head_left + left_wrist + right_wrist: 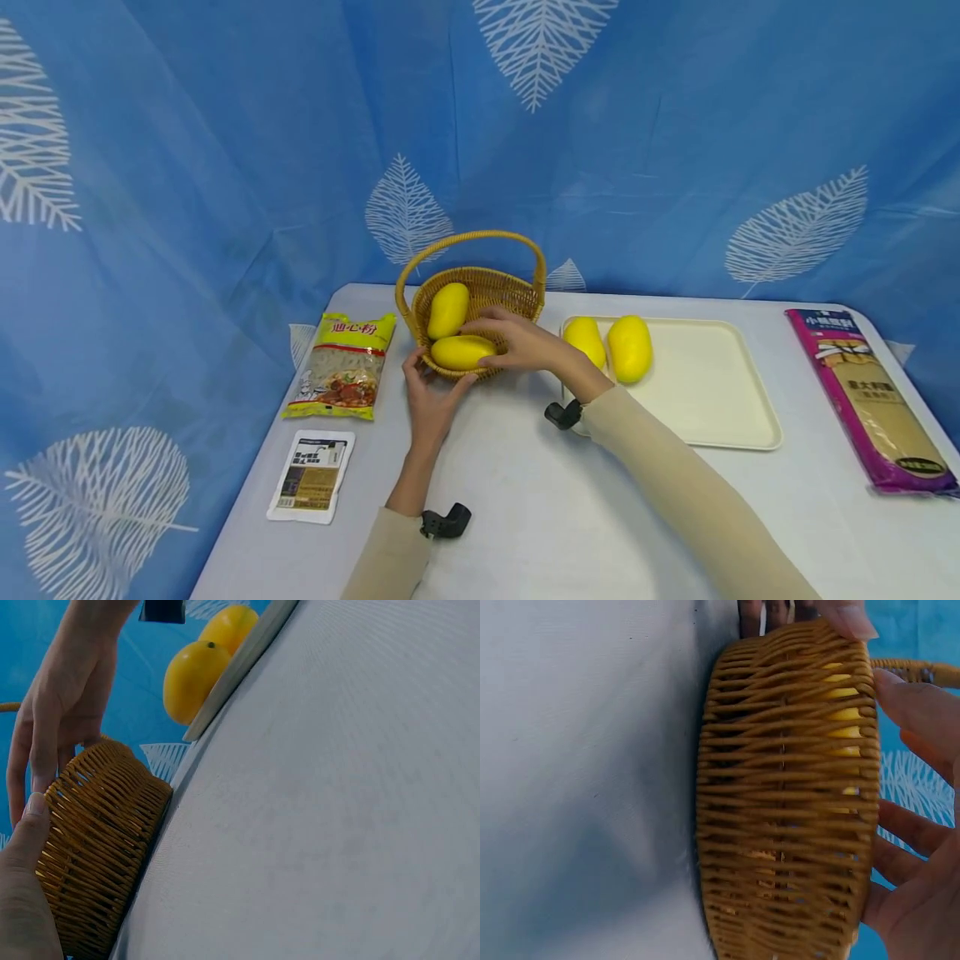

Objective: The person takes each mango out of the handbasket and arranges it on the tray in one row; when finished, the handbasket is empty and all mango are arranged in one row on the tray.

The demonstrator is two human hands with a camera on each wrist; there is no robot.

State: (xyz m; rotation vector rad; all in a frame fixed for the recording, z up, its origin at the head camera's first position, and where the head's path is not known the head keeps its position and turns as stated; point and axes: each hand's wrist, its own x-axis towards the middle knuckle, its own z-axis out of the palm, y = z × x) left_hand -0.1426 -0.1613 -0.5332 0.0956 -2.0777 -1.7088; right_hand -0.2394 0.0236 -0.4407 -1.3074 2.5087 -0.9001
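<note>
A wicker basket [491, 283] with a tall arched handle stands at the back of the table. Inside it are two yellow mangoes, one upright mango [448, 310] at the left and one lying mango [459, 353] along the front. My left hand [429, 404] holds the basket's front left rim, thumb on the edge and fingers against the woven side. Over the basket's right part, my right hand [521, 340] reaches in with loosely extended fingers beside the front mango. In the right wrist view, the woven wall [787, 787] hides most of the mangoes.
Right of the basket, a cream tray [705, 375] carries two more mangoes [630, 348]. A noodle bag [341, 367] and a white sachet [311, 477] lie at the left. A long purple pasta packet [870, 400] lies at the far right. Blue leaf-print cloth [637, 183] hangs behind.
</note>
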